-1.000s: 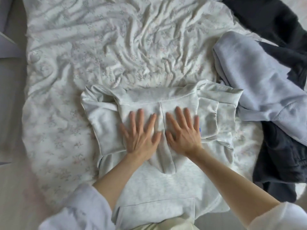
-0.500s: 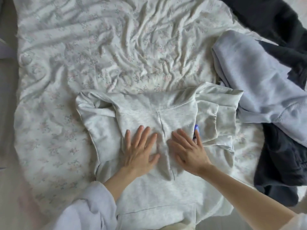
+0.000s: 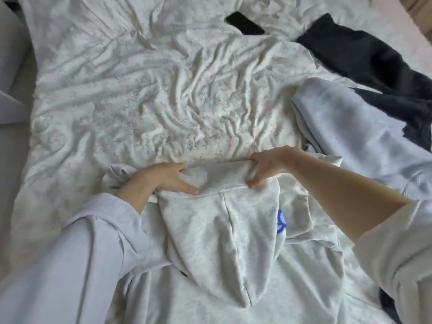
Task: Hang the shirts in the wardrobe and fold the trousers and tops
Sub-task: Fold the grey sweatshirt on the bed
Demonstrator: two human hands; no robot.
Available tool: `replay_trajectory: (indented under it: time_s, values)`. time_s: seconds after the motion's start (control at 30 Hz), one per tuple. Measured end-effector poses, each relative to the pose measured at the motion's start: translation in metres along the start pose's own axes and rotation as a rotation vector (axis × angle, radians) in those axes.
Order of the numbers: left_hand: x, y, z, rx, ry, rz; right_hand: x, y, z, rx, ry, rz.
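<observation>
You are leaning over a bed covered in a rumpled flowered sheet, gripping the far edge of a pale grey hoodie that is lying spread in the near middle of the mattress, its hood folded down over the body. Your left hand is pinching the fabric at the left end of that far edge, thumb on top and fingers curled under. Your right hand is clasping the right end of the same edge, fingers wrapped round the fold. To the right, a light lavender sweatshirt is lying just beside the hoodie, with dark trousers trailing beyond it. A black phone is resting on the sheet at the far side.
</observation>
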State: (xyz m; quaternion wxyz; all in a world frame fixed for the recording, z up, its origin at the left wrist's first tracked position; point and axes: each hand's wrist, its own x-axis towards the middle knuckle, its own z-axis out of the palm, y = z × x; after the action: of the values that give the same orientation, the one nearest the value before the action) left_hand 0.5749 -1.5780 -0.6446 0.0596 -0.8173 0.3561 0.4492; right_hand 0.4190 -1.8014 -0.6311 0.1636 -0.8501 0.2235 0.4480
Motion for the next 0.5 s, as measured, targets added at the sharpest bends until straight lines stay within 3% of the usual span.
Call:
replay_trajectory:
  time_s: [0.1,0.2,0.27,0.37,0.5]
  values:
    - [-0.004,-0.002,-0.002,-0.079,-0.116,-0.035,-0.009,0.006,0.007,0.044,-0.136,0.063]
    - [-0.015,0.002,-0.002,0.019,-0.162,-0.095,-0.024,0.015,0.021,-0.105,-0.024,0.136]
    - [-0.023,0.008,0.004,0.132,-0.08,-0.081,-0.028,0.018,0.028,-0.005,0.035,0.111]
    - [-0.042,0.013,0.025,0.271,0.191,0.049,-0.04,0.018,0.046,0.248,0.155,0.045]
    - [-0.079,0.017,0.026,0.286,0.374,0.13,-0.075,0.015,0.057,0.155,0.482,0.054]
